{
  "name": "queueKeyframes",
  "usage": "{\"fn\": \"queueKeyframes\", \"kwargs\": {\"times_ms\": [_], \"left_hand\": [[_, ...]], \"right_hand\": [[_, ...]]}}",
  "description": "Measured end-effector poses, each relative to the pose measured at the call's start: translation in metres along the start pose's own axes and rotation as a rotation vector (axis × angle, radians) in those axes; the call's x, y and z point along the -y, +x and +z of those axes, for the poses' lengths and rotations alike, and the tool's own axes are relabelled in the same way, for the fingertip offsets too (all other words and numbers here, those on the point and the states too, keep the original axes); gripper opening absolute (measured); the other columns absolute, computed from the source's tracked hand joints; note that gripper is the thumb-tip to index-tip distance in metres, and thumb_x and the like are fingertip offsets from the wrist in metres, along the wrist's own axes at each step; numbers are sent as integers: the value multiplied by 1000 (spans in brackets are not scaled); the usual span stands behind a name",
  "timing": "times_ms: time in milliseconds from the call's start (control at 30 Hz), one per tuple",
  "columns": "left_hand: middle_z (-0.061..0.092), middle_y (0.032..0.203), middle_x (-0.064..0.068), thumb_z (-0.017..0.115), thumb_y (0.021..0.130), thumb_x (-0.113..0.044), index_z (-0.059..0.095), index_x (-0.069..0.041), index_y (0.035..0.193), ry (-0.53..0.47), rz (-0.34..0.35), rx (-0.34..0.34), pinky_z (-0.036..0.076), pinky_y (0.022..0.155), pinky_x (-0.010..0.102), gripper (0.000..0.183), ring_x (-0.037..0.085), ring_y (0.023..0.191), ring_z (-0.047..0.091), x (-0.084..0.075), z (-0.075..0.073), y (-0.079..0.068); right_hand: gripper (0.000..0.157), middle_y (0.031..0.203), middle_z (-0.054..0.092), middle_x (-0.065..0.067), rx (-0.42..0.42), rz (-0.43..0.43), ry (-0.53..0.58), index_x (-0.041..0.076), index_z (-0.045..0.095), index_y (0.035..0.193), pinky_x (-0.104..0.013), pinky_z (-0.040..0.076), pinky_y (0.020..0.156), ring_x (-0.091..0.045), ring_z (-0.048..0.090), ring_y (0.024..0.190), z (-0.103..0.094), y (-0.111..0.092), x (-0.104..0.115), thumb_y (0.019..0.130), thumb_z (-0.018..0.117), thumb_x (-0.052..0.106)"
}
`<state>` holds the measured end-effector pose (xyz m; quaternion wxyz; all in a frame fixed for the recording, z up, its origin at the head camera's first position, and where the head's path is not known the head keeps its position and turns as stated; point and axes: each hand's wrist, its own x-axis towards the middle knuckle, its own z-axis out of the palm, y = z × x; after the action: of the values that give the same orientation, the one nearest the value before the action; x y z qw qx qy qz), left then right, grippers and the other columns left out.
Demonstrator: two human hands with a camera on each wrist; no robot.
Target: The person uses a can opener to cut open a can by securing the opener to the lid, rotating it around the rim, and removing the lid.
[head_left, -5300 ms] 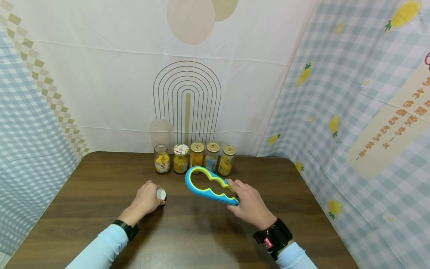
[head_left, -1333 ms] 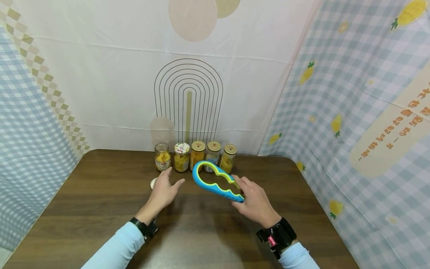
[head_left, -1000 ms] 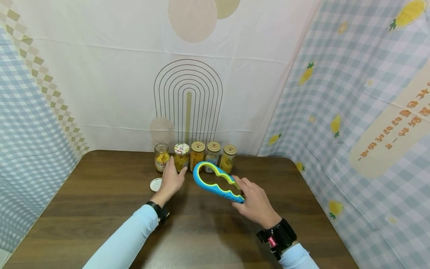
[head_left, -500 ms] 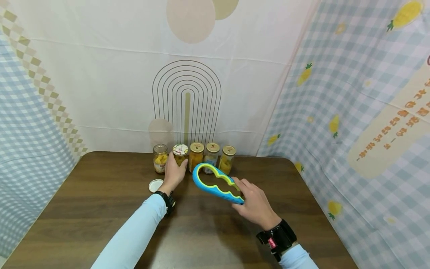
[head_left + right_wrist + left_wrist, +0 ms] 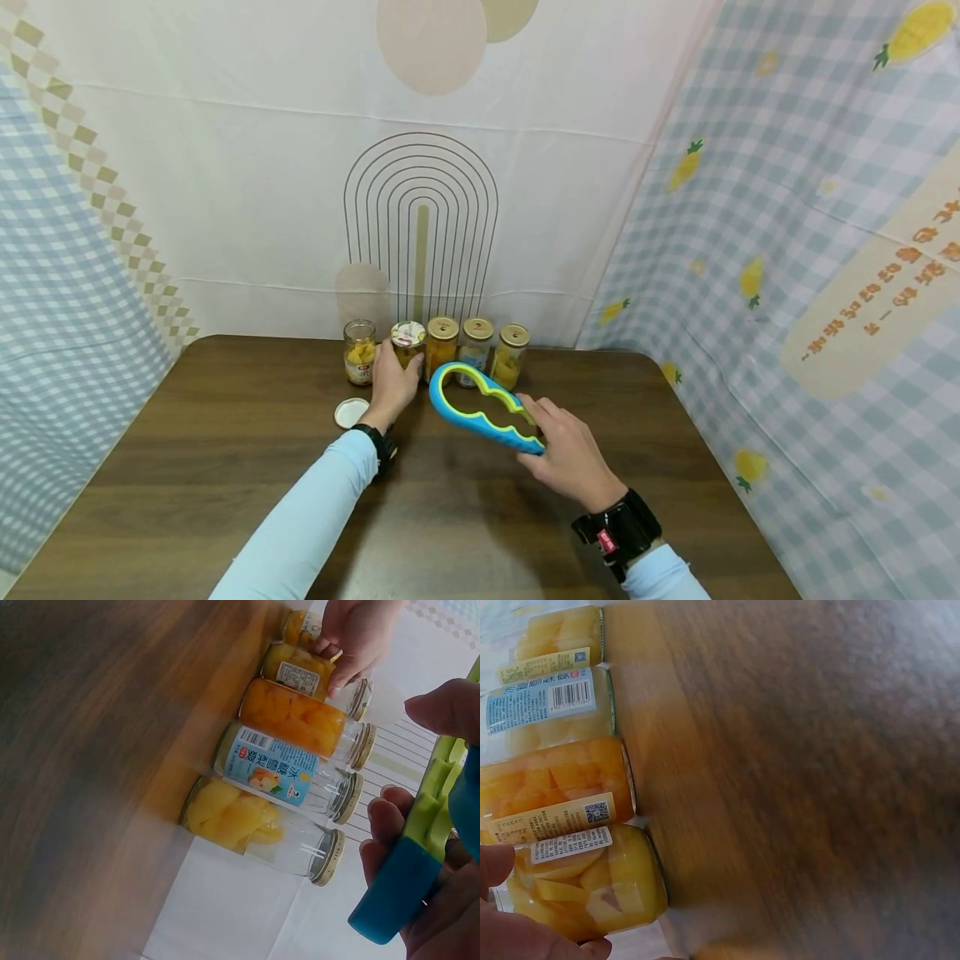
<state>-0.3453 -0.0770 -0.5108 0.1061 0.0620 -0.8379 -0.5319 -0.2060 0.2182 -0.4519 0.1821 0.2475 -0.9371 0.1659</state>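
The left hand (image 5: 394, 387) has moved off the loose lid (image 5: 352, 413) and across to the white-capped jar (image 5: 408, 335); the lid now lies on the table (image 5: 450, 517), left of that jar and nearer the person. To me it suggests the handling has passed from the open jar (image 5: 360, 357), just left of the white-capped jar, to this second one, its cap still on. Fingers and thumb are clamped round the white-capped jar from both sides. It is in the row at the back, with the orange jar (image 5: 439, 350), the blue-label jar (image 5: 473, 346) and the pale jar (image 5: 508, 359) following to its right. It stands about upright, cap up, long axis vertical; whether its base is off the table I cannot tell. The right hand (image 5: 566, 454), hardly shifted, is clamped on the handle ends of the opener (image 5: 483, 425), which is held right of the white-capped jar and nearer the person. The opener's long axis slants, its rounded end pointing away from the palm, roughly toward that jar
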Motion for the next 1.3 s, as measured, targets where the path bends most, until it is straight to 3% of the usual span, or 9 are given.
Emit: {"fn": "queueKeyframes", "kwargs": {"times_ms": [67, 300, 600, 700, 867, 1133, 1300], "left_hand": [[42, 159, 30, 64, 107, -29, 32, 4, 160, -24, -13, 5, 34, 127, 64, 70, 48, 153, 40, -2, -1, -2], [45, 155, 29, 63, 108, -35, 29, 2, 159, -3, 26, 5, 40, 122, 64, 72, 48, 148, 45, 23, 11, 14], [50, 148, 27, 69, 105, -38, 37, 2, 154, 2, 67, -35, 42, 119, 64, 71, 47, 143, 50, 26, 9, 6], [51, 148, 27, 68, 105, -40, 38, 1, 154, 27, 77, -33, 42, 120, 63, 70, 46, 142, 51, 15, 2, -5], [52, 147, 27, 67, 106, -37, 38, 4, 153, 75, 91, -25, 44, 120, 60, 69, 45, 141, 53, -16, -18, -33], [57, 144, 22, 75, 101, -35, 44, 2, 149, 63, 150, -15, 49, 117, 59, 68, 41, 139, 58, -28, -37, -64], [63, 135, 19, 80, 98, -32, 51, 0, 141, 57, 213, 21, 57, 106, 55, 61, 37, 126, 66, -35, -48, -91]], "right_hand": [[82, 97, 60, 5, 3, 4, 5, 16, 59, 150, -20, 36, 64, -4, 44, 74, 0, -1, 0, 76, 94, 22], [81, 97, 61, 4, -5, -3, 5, 15, 60, 150, -20, 36, 63, -5, 43, 73, 0, -2, -2, 76, 93, 21], [80, 100, 65, 3, -3, -15, 6, 17, 59, 149, -19, 37, 64, -5, 45, 74, 3, -3, -5, 76, 93, 20], [81, 100, 64, 3, -1, -10, 5, 16, 59, 149, -19, 37, 64, -5, 45, 74, 2, -3, -4, 76, 93, 21], [83, 100, 62, 6, -6, 2, 11, 15, 60, 150, -20, 37, 64, -5, 45, 74, -1, -2, -1, 76, 95, 22], [81, 101, 60, 8, -5, 10, 32, 16, 60, 150, -20, 37, 64, -6, 45, 75, -6, 1, 3, 77, 93, 22], [81, 104, 61, 8, -4, 7, 48, 15, 58, 152, -20, 37, 65, -6, 45, 76, -8, 3, 5, 77, 91, 21]]}}
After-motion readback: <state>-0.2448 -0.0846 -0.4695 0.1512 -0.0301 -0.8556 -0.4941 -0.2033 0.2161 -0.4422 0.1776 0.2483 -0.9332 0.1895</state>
